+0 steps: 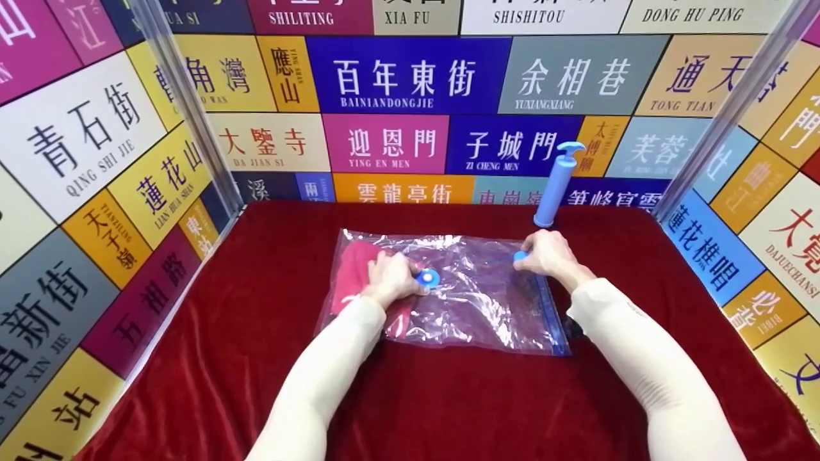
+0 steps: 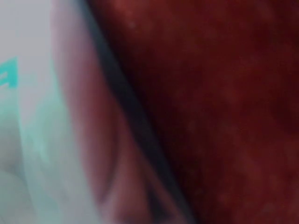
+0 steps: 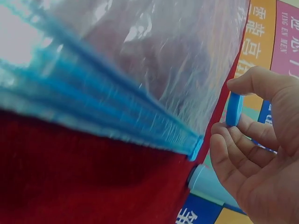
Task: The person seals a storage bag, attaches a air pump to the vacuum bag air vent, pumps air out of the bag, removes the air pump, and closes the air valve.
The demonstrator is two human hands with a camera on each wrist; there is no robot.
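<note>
A clear plastic vacuum storage bag (image 1: 477, 307) with a blue zip edge (image 1: 552, 314) lies flat, a folded pink cloth (image 1: 352, 266) inside its left part. My left hand (image 1: 392, 276) is over the cloth, thumb and fingers around the rim of the bag's round blue valve (image 1: 428, 278). Above the bag's far right corner, my right hand (image 1: 548, 253) pinches a round blue valve cap (image 3: 234, 109) between thumb and fingers. The left wrist view is blurred and shows little of the hand.
A light blue hand pump (image 1: 556, 186) stands upright at the back right of the red velvet cloth (image 1: 448, 403). Walls of coloured place-name signs (image 1: 410, 73) enclose the back and sides. A dark object (image 1: 574, 328) partly shows beneath the right sleeve.
</note>
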